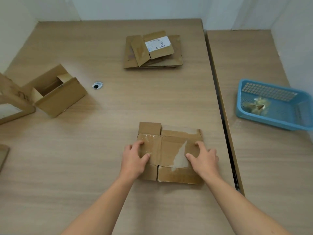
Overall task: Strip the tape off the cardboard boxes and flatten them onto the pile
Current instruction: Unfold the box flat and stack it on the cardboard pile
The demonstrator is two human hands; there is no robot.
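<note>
A flattened brown cardboard box [171, 150] lies on the table in front of me, its surface torn pale in patches, with some clear tape on its left panel. My left hand [134, 159] grips its left edge, thumb on top. At the right edge, my right hand [204, 160] holds it the same way. A pile of flattened boxes [153, 53] sits at the far centre of the table, the top one bearing a white label.
An open cardboard box [55, 92] stands at the left, with another box [11, 102] partly cut off beside it. A blue plastic basket [274, 106] holding crumpled tape rests on the adjoining table at the right. A cable hole [97, 85] is in the tabletop.
</note>
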